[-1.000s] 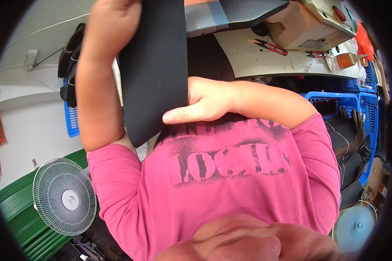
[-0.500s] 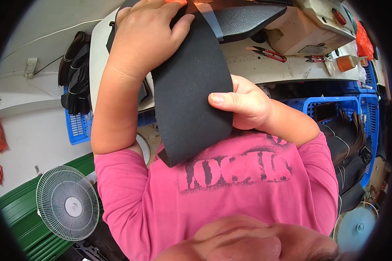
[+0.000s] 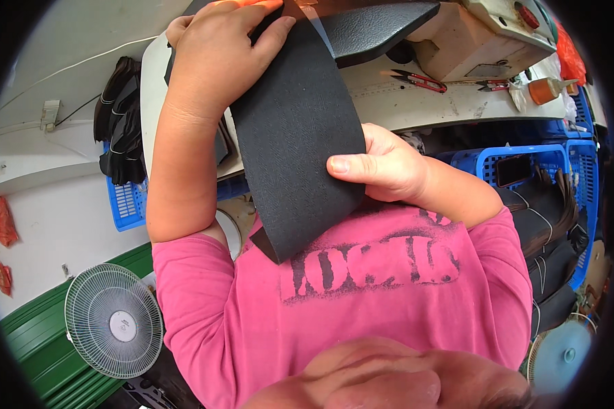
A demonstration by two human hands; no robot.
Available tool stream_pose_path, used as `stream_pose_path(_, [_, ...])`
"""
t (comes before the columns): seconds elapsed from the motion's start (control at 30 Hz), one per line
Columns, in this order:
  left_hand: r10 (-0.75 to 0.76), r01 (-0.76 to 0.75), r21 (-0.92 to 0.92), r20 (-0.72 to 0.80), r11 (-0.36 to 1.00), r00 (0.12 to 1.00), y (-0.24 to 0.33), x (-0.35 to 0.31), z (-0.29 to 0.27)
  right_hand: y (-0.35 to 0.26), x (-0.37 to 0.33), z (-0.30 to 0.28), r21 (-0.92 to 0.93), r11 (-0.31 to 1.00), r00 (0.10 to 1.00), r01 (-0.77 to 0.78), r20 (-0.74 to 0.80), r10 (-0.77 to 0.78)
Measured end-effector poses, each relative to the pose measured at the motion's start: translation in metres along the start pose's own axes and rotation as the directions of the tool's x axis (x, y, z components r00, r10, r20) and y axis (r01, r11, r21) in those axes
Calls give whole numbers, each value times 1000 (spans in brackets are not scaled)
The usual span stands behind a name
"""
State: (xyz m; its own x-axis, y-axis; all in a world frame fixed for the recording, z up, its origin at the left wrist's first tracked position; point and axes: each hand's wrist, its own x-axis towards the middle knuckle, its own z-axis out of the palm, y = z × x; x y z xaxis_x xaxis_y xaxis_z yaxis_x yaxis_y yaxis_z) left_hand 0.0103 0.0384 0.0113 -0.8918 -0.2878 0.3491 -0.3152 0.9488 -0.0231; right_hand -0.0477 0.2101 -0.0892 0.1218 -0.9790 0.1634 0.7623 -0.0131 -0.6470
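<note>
"Where's the black sheet [image 3: 300, 136]?"
"Slanting over the near edge of the white tabletop [image 3: 450, 112], its lower end curled by my shirt [image 3: 361, 307]. My right hand [image 3: 392, 167] pinches its side; my left hand [image 3: 218, 58] lies on its upper part, whether gripping I can't tell."
"Which step?"
"Positioning, I'd judge. Shifting it calls for 2 steady hands."

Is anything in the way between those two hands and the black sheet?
Nothing visible is. The left hand lies over the upper part of the black sheet, and the right hand holds its right edge, thumb in front. The red-handled snips lie apart, on the white table.
</note>
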Motion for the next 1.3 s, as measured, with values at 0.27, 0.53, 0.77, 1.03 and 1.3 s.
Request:
stream_pose_path(0.27, [-11, 11, -11, 70, 1000, 997, -7, 3, 3, 0, -9, -9, -266, 961, 991, 75, 129, -42])
stream_pose_path(0.53, [-38, 37, 29, 58, 999, 998, 14, 6, -3, 1, -18, -20, -211, 970, 992, 119, 65, -108])
stream_pose_path(0.77, [22, -22, -8, 37, 1000, 999, -36, 9, 25, -3, -18, -23, -126, 988, 996, 92, 20, -91])
stream_pose_path(1.03, [24, -25, 10, 24, 1000, 999, -40, 10, 26, -3, -12, -30, -130, 981, 989, 142, -11, -144])
stream_pose_path(1.3, [43, -43, -44, 5, 998, 999, -38, 9, 22, -13, 5, -33, -236, 966, 977, 104, -157, -143])
